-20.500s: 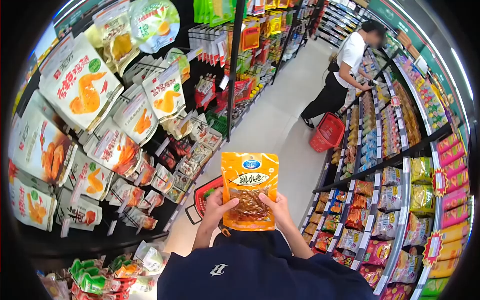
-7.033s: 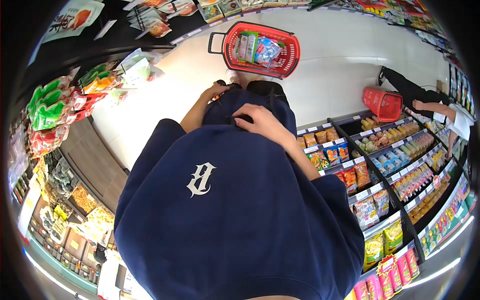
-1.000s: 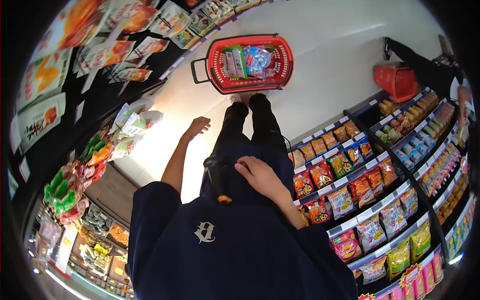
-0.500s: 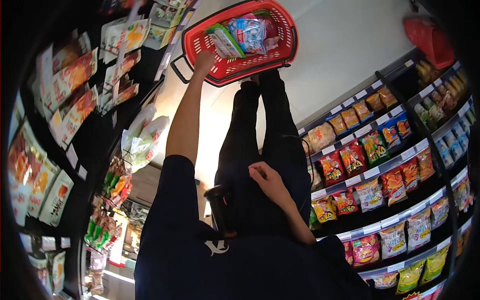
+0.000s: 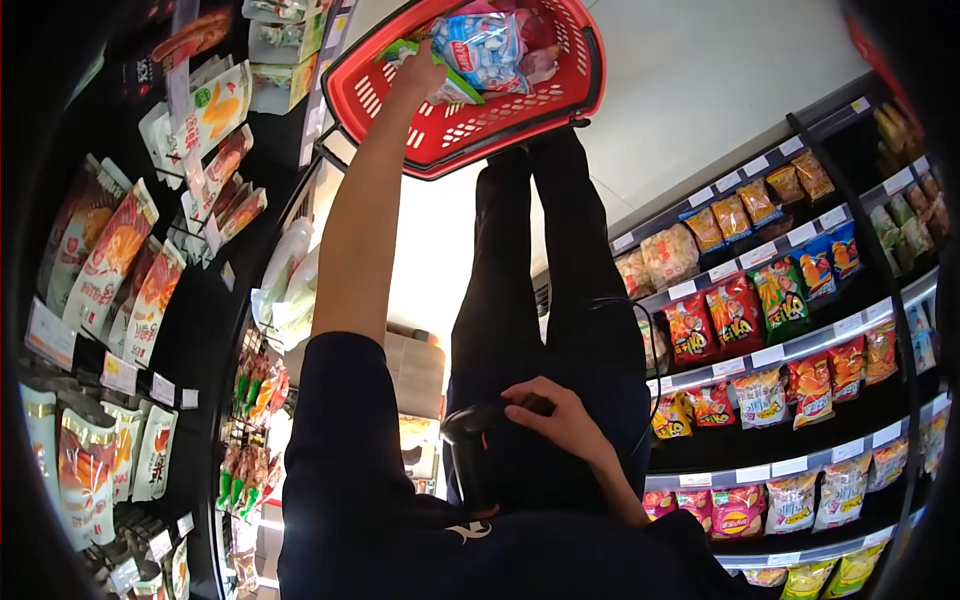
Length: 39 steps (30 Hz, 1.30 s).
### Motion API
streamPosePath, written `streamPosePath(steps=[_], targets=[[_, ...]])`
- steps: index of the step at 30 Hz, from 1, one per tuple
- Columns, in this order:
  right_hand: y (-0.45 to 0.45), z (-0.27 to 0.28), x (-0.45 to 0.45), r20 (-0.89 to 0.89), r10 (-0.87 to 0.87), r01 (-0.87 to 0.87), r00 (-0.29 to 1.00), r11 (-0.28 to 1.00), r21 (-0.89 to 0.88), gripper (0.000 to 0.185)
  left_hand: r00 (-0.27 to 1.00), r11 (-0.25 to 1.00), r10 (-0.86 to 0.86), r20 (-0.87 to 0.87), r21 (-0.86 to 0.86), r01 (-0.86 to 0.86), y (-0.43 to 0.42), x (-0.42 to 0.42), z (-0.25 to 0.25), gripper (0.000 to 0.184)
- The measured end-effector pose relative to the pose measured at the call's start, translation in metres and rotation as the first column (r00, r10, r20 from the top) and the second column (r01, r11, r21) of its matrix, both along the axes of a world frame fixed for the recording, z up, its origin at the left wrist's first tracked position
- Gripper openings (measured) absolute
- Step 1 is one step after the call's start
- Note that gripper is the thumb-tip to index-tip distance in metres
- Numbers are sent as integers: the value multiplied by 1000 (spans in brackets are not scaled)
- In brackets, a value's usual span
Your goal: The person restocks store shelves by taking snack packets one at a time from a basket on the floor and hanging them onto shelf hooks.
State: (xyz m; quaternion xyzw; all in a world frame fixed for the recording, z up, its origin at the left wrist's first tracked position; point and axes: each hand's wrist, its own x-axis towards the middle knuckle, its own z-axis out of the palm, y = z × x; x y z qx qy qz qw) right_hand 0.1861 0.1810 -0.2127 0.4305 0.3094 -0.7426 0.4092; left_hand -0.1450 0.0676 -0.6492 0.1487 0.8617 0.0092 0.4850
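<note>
Reaches into a red basket [image 5: 430, 145] with the left grip [image 5: 425, 72], down onto a green-edged packet [image 5: 458, 88]. Hides the fingertips there, so cannot tell whether closed on that packet or only touching. Shows a blue-and-white packet [image 5: 485, 50] just to the right of the left grip, inside the basket, with a pink packet [image 5: 540, 65] farther right, near the basket's side wall.

Keeps the right grip [image 5: 560, 415] low at the body, well apart from the left grip, with fingers bent at the upper end of a black object [image 5: 475, 460]. Cannot tell whether closed around any part of it. Shows black trousers [image 5: 500, 270] beyond the right grip, between it and the basket, and a thin black cable [image 5: 655, 350] to its right.

Reveals shelves of snack bags [image 5: 735, 310] farther right of the right grip, and hanging food packets [image 5: 110, 260] well to the left of the left grip.
</note>
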Motion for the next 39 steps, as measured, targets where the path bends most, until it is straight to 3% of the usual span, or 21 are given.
streamPosePath(steps=[4, 8, 13, 16, 19, 21, 22, 24, 29, 31, 32, 34, 36, 37, 39], targets=[[1, -3, -7, 80, -37, 38, 996, 999, -16, 25, 980, 966, -199, -3, -170, 195, 13, -1, -1, 64], [-4, -4, 1, 118, -46, 48, 992, 999, -15, 23, 934, 917, -358, -15, -195, 348, 4, -11, -11, 58], [-8, -12, 12, 281, -216, 209, 935, 976, 55, 26, 943, 923, -331, -28, -216, 318, -12, -18, -18, 50], [-8, -12, 13, 279, -226, 211, 933, 974, 82, 27, 957, 931, -290, -1, -232, 282, -23, -15, -15, 48], [-9, -13, 10, 273, -243, 224, 931, 970, 99, 29, 970, 959, -231, -80, -187, 213, -48, -7, -13, 50], [-12, -14, 13, 281, -281, 261, 918, 959, 105, 28, 995, 985, -71, -72, -164, 58, -63, -2, -10, 47], [-13, -14, 15, 293, -319, 299, 901, 948, 113, 28, 995, 985, -70, -75, -162, 57, -73, 3, -7, 47], [-16, -13, 16, 281, -327, 303, 902, 945, 127, 28, 978, 991, 97, -185, 109, -77, -91, 14, 1, 39], [-24, -10, 17, 229, -332, 300, 915, 940, 165, 27, 892, 931, 360, -274, 162, -326, -86, 46, 59, 42], [-29, -9, 18, 218, -364, 329, 906, 927, 179, 26, 805, 842, 531, -264, 269, -467, -88, 59, 81, 43], [-32, -7, 19, 199, -361, 327, 911, 927, 182, 26, 769, 808, 569, -291, 373, -456, -89, 68, 91, 38], [-38, 0, 19, 188, -385, 338, 904, 910, 239, 26, 721, 758, 631, -286, 424, -495, -106, 80, 93, 33], [-39, 12, 17, 132, -380, 334, 916, 901, 276, 27, 592, 578, 785, -184, 561, -593, -122, 91, 93, 29], [-41, 19, 16, 112, -383, 334, 917, 891, 309, 27, 485, 432, 873, -49, 540, -722, -107, 89, 138, 27], [-50, 27, 14, 33, -337, 312, 941, 899, 308, 27, 479, 396, 877, -31, 611, -685, -124, 100, 163, 27]])
